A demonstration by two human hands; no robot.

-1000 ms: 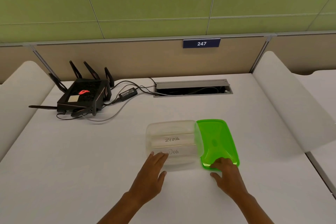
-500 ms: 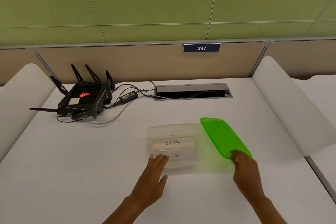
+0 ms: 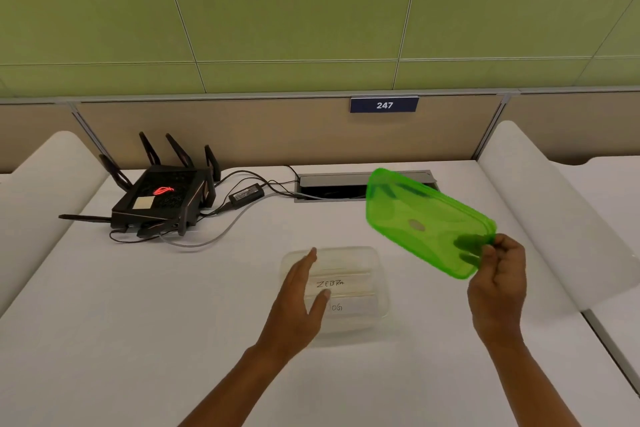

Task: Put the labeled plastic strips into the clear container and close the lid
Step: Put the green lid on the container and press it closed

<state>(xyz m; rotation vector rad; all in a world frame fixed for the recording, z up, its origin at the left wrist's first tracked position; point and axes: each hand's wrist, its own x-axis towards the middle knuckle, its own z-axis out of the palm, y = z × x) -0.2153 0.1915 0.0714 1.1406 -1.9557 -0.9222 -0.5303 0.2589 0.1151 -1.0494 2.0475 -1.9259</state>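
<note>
A clear rectangular container [image 3: 375, 291] stands on the white table near the front middle. Inside it lie labeled strips; one reads ZEBRA [image 3: 330, 283] and another below it [image 3: 341, 307] is partly hidden by my thumb. My left hand [image 3: 299, 298] rests against the container's left side with fingers straight. My right hand [image 3: 497, 282] pinches the near corner of the translucent green lid [image 3: 424, 218], which hangs tilted in the air to the right of and above the container.
A black router [image 3: 159, 199] with antennas and cables sits at the back left. A power adapter [image 3: 246, 196] lies beside it. A metal cable slot [image 3: 332, 185] runs along the back edge. White curved dividers [image 3: 530, 211] flank the table on both sides.
My right hand has lifted the green lid off the table, up and to the right, tilting it. My left hand has slid forward along the container's left side.
</note>
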